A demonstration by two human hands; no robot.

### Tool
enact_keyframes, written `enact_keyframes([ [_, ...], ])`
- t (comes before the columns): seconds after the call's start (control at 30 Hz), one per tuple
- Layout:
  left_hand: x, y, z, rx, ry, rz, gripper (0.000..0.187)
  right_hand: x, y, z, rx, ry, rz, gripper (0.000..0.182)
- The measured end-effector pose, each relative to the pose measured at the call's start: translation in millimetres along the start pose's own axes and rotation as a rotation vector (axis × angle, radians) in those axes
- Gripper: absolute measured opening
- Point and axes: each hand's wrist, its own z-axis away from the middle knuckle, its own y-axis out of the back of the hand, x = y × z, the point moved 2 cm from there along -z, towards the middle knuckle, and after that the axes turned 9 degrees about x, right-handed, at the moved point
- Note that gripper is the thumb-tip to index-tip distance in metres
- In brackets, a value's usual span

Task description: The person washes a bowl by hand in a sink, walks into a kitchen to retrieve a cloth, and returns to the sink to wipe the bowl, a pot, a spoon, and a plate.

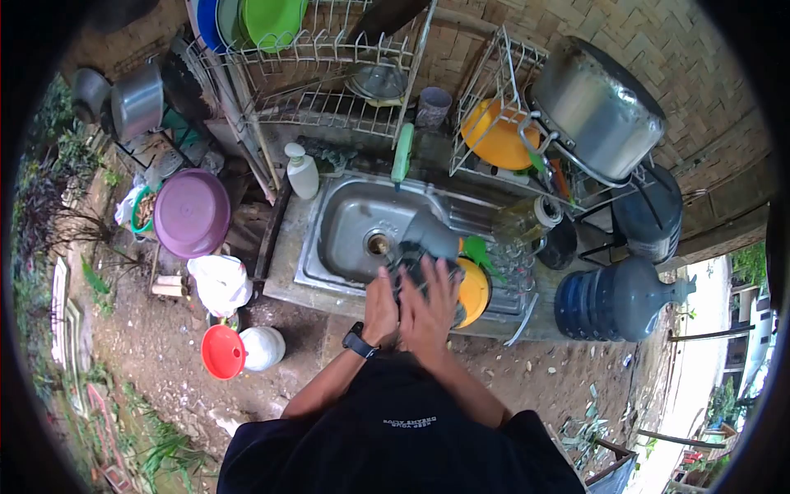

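Dark vessel (407,255), apparently, contents hidden

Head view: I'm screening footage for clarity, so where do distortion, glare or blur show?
Head view: wide-angle bending inside a dark circular border; head view: glare on the big metal pot, ground at far right washed out; head view: right hand looks slightly smeared, the dark item there hard to identify.

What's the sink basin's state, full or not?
Not full: the sink basin shows bare metal and an exposed drain; no standing water visible.
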Motion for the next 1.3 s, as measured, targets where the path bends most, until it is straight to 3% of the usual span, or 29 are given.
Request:
enact_keyframes([
  [0.1, 0, -1, 8, 0.038, -0.154, -0.114, 0.051, 31, -16, -38, 0.086, -0.294, -0.171, 0.033],
  [0.2, -20, -2, 10, 0.013, -0.167, -0.070, 0.048, 70, -30, -63, -0.224, -0.600, -0.322, 0.032],
  [0.3, -4, -7, 7, 0.183, -0.162, 0.043, 0.054, 26, -22, -25, 0.015, -0.252, -0.151, 0.033],
  [0.4, -5, 2, 13, 0.194, -0.066, 0.088, 0.062, -2, -8, 4, 0.025, 0.105, -0.104, 0.030],
  [0.43, -8, 4, 14, 0.161, -0.024, 0.083, 0.064, 2, -8, -2, 0.050, 0.034, -0.123, 0.030],
  [0.47, -8, -3, 13, 0.294, -0.191, 0.061, 0.056, 8, -11, -13, 0.071, -0.040, -0.141, 0.030],
  [0.5, -8, 0, 17, 0.204, -0.201, -0.007, 0.051, 16, -13, -24, 0.091, -0.116, -0.158, 0.029],
  [0.57, -3, 9, 20, 0.026, -0.234, -0.131, 0.046, 66, -43, -50, -0.178, -0.449, -0.259, 0.026],
  [0.6, 2, 8, 22, 0.030, -0.220, -0.110, 0.041, 85, -50, -61, -0.338, -0.593, -0.346, 0.025],
  [0.73, 5, 7, 17, 0.083, -0.197, -0.102, 0.037, 71, -42, -66, -0.236, -0.461, -0.303, 0.026],
  [0.8, -7, 11, 11, 0.130, -0.136, -0.033, 0.033, 30, -26, -44, 0.006, -0.171, -0.216, 0.027],
  [0.87, -13, 12, 6, 0.191, -0.052, 0.247, 0.031, -2, -15, -16, 0.023, 0.129, -0.149, 0.031],
  [0.97, -23, 19, -2, 0.228, 0.111, 0.530, 0.037, 5, -21, 29, 0.165, 0.157, -0.207, 0.029],
  [1.03, 1, 23, -3, 0.267, 0.282, 0.712, 0.039, 24, -21, 43, 0.240, -0.019, -0.365, 0.031],
  [1.07, -4, 28, -6, 0.219, 0.278, 0.661, 0.044, 34, -18, 46, 0.278, -0.108, -0.442, 0.032],
  [1.17, 16, 33, -7, 0.174, 0.380, 0.637, 0.046, 63, -12, 6, 0.066, -0.545, -0.520, 0.036],
  [1.3, 6, 29, -9, 0.058, 0.312, 0.575, 0.045, 86, -19, -53, -0.081, -0.510, -0.523, 0.033],
])
